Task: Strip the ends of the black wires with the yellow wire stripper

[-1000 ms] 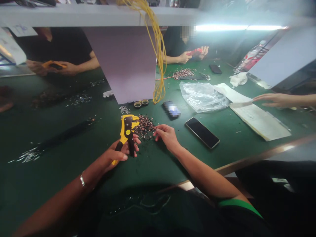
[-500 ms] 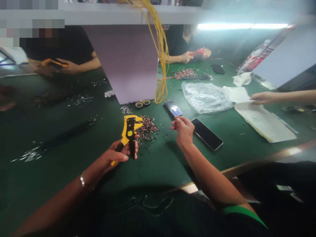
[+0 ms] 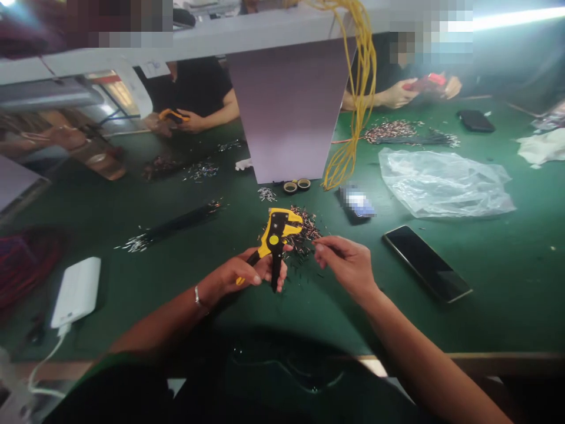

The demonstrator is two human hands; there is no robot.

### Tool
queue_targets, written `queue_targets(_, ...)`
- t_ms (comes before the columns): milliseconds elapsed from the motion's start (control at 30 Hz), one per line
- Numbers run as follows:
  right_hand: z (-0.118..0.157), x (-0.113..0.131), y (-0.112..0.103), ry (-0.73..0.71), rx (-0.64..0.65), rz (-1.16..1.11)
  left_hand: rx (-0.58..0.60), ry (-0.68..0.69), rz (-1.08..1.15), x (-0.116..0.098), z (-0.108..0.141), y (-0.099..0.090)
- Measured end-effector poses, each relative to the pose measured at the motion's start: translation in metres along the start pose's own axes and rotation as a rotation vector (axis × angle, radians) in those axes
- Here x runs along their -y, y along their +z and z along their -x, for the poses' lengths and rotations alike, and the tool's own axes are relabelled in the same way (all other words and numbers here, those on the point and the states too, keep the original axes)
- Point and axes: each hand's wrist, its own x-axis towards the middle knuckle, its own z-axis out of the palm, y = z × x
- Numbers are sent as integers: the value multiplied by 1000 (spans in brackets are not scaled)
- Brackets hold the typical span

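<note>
Carefully now, with our left hand (image 3: 241,272) curled around the yellow wire stripper (image 3: 274,238) and our right fingertips (image 3: 318,248) pinched together just beside the heap of short wires (image 3: 306,228), one careless brush could scatter them across the green bench mat (image 3: 485,318).

A yellow-and-black automatic wire stripper (image 3: 274,242) stands upright in the left hand (image 3: 247,272). Just beside it lies a loose heap of short copper-tipped wires (image 3: 305,231), and the right hand (image 3: 346,265) pinches one thin wire (image 3: 329,250).
</note>
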Motion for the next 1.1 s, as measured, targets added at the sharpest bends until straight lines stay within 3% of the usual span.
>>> queue_targets(400, 11, 3, 4, -149, 60, 223, 18, -16, -35, 2, 0, -3)
queue_targets(700, 12, 5, 6, -56, 51, 137, 66, -23, 41, 8, 1, -7)
queue_targets(1100, 11, 13, 0, -103, -22, 105, 99, -59, 21, 10, 3, -14)
